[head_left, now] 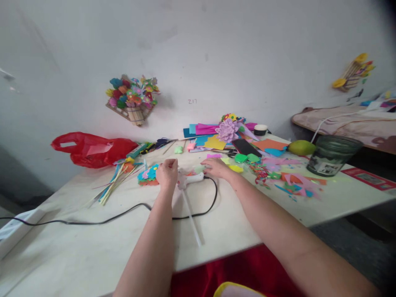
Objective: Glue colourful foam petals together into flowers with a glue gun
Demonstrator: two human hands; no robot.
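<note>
My left hand point(168, 172) is raised over the table with its fingers pinched together. What they hold, if anything, is too small to make out. Just left of it lie stacked foam flowers point(149, 174) in blue and orange. Between my hands rests a white glue gun point(193, 178) with a black cord, and a long translucent glue stick point(192, 218) extends from it toward me. My right hand point(216, 168) reaches in palm down, fingers stretched apart beside small pale green and pink pieces point(199, 169), close to the glue gun's handle. Whether the fingertips touch those pieces is unclear.
A red plastic bag point(93, 150) and thin strips point(116, 181) lie at left. Foam sheets point(216, 142), a purple flower point(228, 130) and coloured scraps point(297, 185) cover the back and right. A dark glass jar point(332, 156) stands near a yellow-green fruit point(301, 147). The black cord point(102, 223) crosses the table.
</note>
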